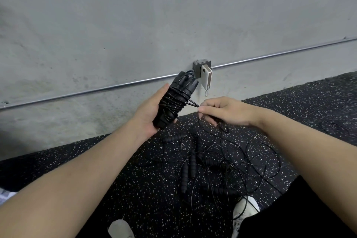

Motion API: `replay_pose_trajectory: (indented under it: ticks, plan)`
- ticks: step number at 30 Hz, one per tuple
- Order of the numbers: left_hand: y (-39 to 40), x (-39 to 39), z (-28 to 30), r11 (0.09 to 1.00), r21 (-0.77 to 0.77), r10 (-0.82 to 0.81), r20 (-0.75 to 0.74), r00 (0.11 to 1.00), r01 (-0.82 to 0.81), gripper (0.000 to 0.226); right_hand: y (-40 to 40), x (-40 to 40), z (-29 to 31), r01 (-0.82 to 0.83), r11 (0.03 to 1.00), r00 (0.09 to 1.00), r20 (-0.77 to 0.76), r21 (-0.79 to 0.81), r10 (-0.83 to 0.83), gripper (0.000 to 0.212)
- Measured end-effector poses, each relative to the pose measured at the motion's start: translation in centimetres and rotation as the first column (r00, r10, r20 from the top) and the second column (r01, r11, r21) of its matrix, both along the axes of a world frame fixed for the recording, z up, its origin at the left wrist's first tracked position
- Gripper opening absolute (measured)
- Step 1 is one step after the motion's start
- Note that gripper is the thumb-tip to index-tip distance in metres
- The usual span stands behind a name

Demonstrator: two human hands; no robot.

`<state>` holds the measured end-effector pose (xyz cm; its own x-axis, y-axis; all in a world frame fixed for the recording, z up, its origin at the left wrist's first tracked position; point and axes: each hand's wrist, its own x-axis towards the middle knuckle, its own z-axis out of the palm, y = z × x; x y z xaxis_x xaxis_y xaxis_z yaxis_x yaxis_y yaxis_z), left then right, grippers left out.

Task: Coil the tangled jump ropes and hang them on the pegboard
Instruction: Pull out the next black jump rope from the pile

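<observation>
Left hand (148,114) fingers hidden behind rope bundle (173,100); shoes (244,210) cropped.

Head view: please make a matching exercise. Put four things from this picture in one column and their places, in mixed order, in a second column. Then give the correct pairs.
Things:
1. wound rope
2. cord end
3. tangled ropes
4. white box

Places:
A. lying on the speckled floor
B. on the wall, at the junction box on the pipe
C. held in the left hand
D. pinched by the right hand

Pairs: 1-C, 2-D, 3-A, 4-B
</observation>
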<state>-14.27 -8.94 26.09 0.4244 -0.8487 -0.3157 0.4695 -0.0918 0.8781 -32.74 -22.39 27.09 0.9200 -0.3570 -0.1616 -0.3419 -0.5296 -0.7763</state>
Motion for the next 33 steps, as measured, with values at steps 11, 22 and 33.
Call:
replay_pose_trajectory:
  ticks: [11, 22, 33]
  plan:
    - [1.0, 0.5, -0.2, 0.914, 0.093, -0.403, 0.126, 0.906, 0.394, 0.042, -1.4, -0.5, -0.3, 0.14, 0.99, 0.989, 0.034, 0.033, -0.141, 0.026]
    - [-1.1, -0.2, -0.6, 0.645, 0.54, -0.711, 0.684, 0.165, 0.541, 0.021, -0.3, 2.1, -1.3, -0.037, 0.906, 0.998, -0.059, -0.422, 0.014, 0.029]
    - [-1.1, -0.5, -2.5, 0.677, 0.593, -0.714, 0.673, 0.193, 0.436, 0.055, -0.8, 1.8, -0.5, 0.253, 0.921, 0.967, 0.101, -0.298, -0.233, 0.027]
